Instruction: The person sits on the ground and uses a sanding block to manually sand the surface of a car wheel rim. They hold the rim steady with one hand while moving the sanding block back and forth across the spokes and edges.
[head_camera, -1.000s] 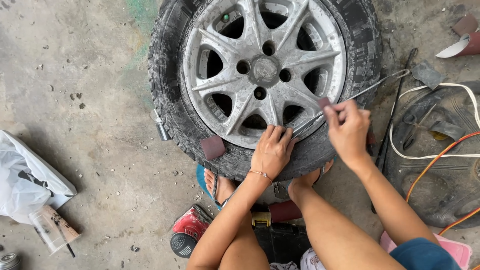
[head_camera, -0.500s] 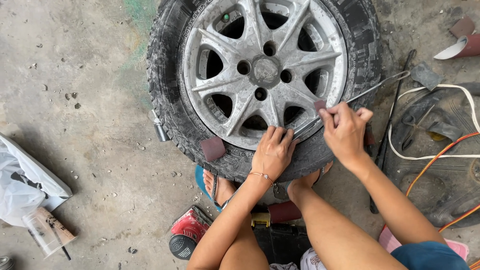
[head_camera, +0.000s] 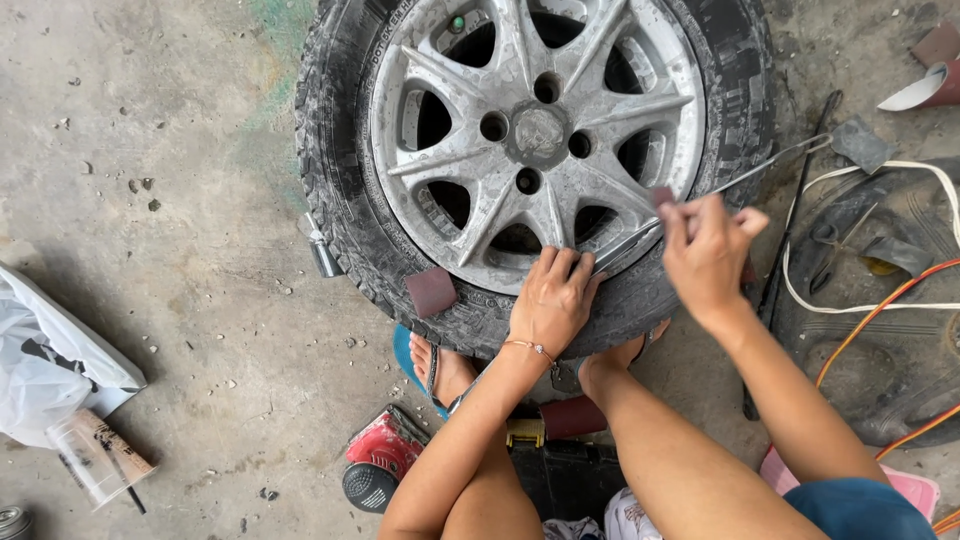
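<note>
A car wheel with a dusty silver alloy rim (head_camera: 540, 130) and black tyre (head_camera: 340, 210) lies flat on the concrete floor. My left hand (head_camera: 553, 303) rests flat on the rim's near edge and the tyre. My right hand (head_camera: 708, 250) is shut on a small reddish-brown piece of sandpaper (head_camera: 661, 197), held over the rim's lower right edge. A long thin metal tool (head_camera: 740, 180) lies across the tyre under that hand. Another square of sandpaper (head_camera: 431, 291) lies on the tyre to the left.
A white plastic bag (head_camera: 45, 370) and a clear cup (head_camera: 95, 455) lie at the left. A red power tool (head_camera: 380, 465) sits by my foot (head_camera: 445, 365). Orange and white cables (head_camera: 880, 300), black rubber and metal tools crowd the right side.
My right hand has shifted slightly along the rim's lower right edge with the sandpaper. My left hand has stayed on the rim. The view has drifted a little.
</note>
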